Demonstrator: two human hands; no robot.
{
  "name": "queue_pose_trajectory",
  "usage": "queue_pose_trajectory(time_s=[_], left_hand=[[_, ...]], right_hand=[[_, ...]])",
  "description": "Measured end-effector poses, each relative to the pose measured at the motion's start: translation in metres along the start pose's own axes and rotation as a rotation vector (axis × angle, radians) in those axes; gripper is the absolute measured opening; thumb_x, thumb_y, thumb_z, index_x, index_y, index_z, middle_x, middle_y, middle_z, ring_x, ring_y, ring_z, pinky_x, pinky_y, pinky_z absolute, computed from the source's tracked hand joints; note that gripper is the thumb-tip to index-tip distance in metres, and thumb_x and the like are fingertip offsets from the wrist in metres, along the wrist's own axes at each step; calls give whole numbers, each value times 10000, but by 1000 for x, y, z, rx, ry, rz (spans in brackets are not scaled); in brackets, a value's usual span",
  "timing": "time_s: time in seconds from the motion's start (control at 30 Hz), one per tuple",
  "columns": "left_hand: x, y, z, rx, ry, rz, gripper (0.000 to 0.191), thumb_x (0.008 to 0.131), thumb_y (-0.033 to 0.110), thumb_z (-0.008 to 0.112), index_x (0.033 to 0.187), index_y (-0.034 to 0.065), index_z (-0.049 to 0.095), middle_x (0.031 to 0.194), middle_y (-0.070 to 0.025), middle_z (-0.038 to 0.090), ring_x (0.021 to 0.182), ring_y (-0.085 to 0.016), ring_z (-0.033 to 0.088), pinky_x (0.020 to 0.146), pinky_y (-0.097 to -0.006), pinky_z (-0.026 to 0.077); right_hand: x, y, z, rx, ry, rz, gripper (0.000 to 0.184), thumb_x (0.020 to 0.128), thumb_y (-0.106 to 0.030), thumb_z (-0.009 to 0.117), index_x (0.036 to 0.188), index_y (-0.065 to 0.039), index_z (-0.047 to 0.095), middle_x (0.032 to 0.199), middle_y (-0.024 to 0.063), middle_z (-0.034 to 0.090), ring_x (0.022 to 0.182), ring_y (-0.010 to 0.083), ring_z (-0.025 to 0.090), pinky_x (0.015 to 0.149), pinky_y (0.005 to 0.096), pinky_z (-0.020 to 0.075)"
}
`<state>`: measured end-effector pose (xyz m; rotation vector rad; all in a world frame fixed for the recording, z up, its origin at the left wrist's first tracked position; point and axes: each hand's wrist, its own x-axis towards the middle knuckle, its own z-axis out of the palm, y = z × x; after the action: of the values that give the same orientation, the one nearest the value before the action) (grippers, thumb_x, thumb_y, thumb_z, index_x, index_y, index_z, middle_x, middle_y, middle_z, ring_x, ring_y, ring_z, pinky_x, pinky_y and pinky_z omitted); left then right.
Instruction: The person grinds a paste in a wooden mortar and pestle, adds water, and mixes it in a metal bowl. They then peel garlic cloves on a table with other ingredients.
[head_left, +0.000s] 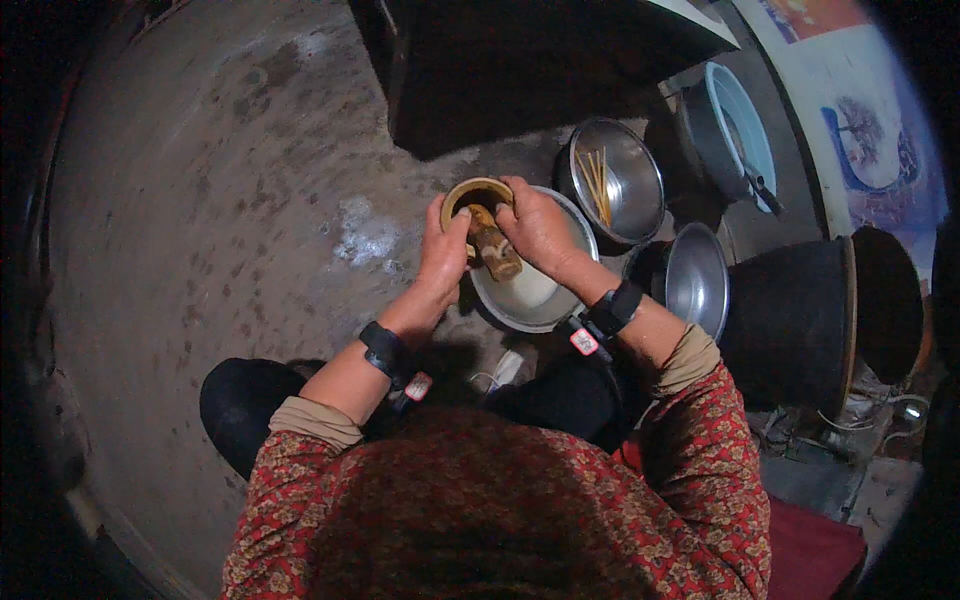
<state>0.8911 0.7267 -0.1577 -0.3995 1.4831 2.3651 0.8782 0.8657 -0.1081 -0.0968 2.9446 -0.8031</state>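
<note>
Both my hands are around a brown, cup-like vessel (480, 184) of bamboo or wood, its round mouth tilted up. My left hand (444, 251) grips the left side, thumb at the rim. On the right side, my right hand (541, 227) grips it with the fingers over the rim. A thick, gnarled brown piece (496, 251) sticks out below the mouth between my hands; whether it is joined to the vessel I cannot tell. Beneath lies a metal basin (517, 319) with whitish, cloudy contents (534, 287), partly covered by my right hand and forearm.
A steel pot (634, 176) holding several chopsticks (598, 187) stands beyond the basin. To the right are another metal bowl (697, 281), a light-blue tub (750, 135) and a large dark drum-like container (787, 322). A dark cabinet-like block (517, 75) stands ahead on the stained floor (247, 187).
</note>
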Motion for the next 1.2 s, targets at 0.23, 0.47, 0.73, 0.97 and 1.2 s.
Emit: queue_pose_trajectory(time_s=[0.23, 0.47, 0.73, 0.97, 1.2], left_hand=[[-3, -14, -26, -189, 180, 42, 497, 883, 180, 466, 1309, 15, 271, 1203, -127, 444, 1092, -204, 434, 930, -303, 349], [11, -1, -69, 276, -144, -65, 537, 852, 218, 522, 1292, 6, 299, 1128, -132, 503, 1001, -200, 502, 813, -297, 442], [34, 3, -87, 334, -273, 69, 528, 818, 89, 536, 1296, 18, 325, 1143, -141, 519, 1027, -207, 506, 877, -291, 408], [16, -17, -63, 113, 124, 92, 481, 846, 102, 509, 1286, 27, 329, 1182, -135, 479, 1039, -208, 495, 883, -296, 400], [16, -2, -50, 42, -32, 52, 519, 864, 164, 510, 1303, 23, 270, 1179, -138, 464, 1055, -209, 471, 885, -304, 402]], right_hand=[[-6, -23, 82, 816, 237, 544, 460, 743, -118, 547, 1169, 20, 442, 1048, 230, 565, 1001, 318, 550, 835, 357, 438], [-14, -22, 69, 218, -3, 260, 384, 740, -132, 552, 1070, 34, 445, 938, 267, 566, 898, 401, 553, 772, 415, 453], [2, -37, 64, -37, -19, 114, 418, 742, -139, 539, 1114, 22, 436, 970, 246, 571, 900, 376, 557, 776, 410, 450], [-4, -34, 110, 808, 246, 437, 423, 799, -72, 470, 1210, 7, 408, 1022, 117, 550, 885, 190, 534, 771, 282, 447], [-22, -39, 56, 1072, -102, 550, 681, 816, -218, 545, 1356, -77, 154, 1144, 97, 463, 929, 160, 521, 566, 283, 506]])
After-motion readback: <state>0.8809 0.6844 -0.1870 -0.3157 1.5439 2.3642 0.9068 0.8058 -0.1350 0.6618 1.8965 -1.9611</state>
